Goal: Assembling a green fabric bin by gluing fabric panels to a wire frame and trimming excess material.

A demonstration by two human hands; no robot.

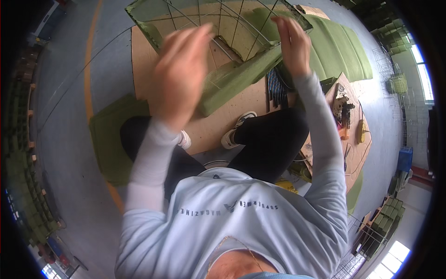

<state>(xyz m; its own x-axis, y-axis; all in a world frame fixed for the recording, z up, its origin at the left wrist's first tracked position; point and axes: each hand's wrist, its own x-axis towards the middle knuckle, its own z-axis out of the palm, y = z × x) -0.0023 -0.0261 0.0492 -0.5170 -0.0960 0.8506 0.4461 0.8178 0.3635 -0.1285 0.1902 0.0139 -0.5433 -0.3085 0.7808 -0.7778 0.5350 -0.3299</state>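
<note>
In front of me stands a wire frame (239,21) of crossing metal rods, with green fabric wrapped on its edges. Its near side is a long green padded panel (241,81), tilted up to the right. My left hand (181,76) is raised over the frame's left part, fingers bent and smeared by motion; what it holds, if anything, cannot be made out. Above the frame's right edge, my right hand (296,49) has its fingers drawn together in a pinch. Whatever lies between those fingertips is hidden.
Cardboard (144,60) lies under the frame. Several dark rods (277,90) rest beside my right knee. At right, a cardboard-topped surface (357,153) carries metal clips (343,104) and a yellow-handled tool (361,131). Green padded panels (339,49) lie far right; another green piece (114,139) is at left.
</note>
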